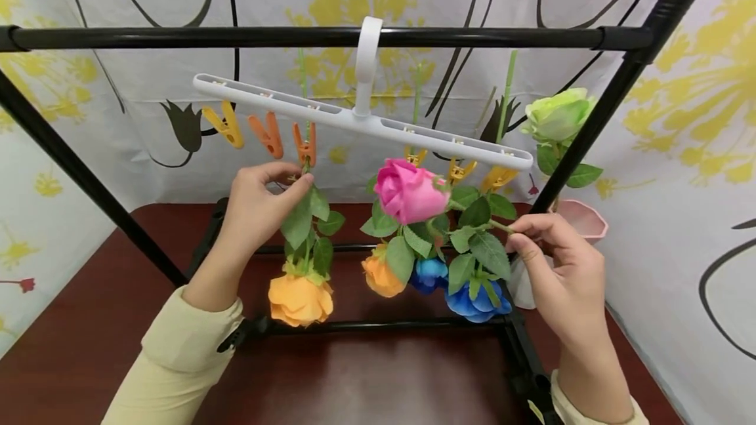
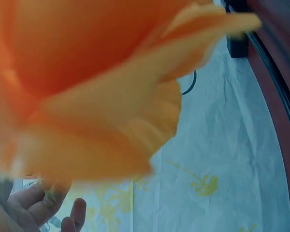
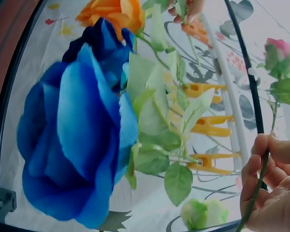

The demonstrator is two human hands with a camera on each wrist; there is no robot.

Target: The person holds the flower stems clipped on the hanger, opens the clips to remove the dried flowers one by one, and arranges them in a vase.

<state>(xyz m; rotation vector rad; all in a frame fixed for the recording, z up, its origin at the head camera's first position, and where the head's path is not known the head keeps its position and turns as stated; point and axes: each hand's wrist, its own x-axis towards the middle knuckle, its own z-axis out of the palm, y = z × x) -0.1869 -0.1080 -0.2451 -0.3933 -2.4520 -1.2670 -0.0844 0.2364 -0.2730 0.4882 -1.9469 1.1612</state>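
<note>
My left hand (image 1: 256,205) pinches the stem of an orange rose (image 1: 301,299) that hangs head down, right below an orange clothespin (image 1: 304,144). In the left wrist view its petals (image 2: 96,96) fill much of the picture. My right hand (image 1: 561,274) holds a pink rose (image 1: 410,191) by its green stem, thumb against fingers. In the head view this bloom lies in front of hanging roses: another orange rose (image 1: 382,273) and two blue roses (image 1: 480,303). Yellow clothespins (image 3: 210,126) along the right half of a white hanger (image 1: 283,105) are above them.
The hanger hooks over a black rail (image 1: 484,38) of a frame with slanting posts (image 1: 596,117). A yellow clothespin (image 1: 224,126) and another orange one (image 1: 268,134) hang at the left. A pale green rose (image 1: 558,115) rises above a pink-rimmed vase (image 1: 585,220) at the right.
</note>
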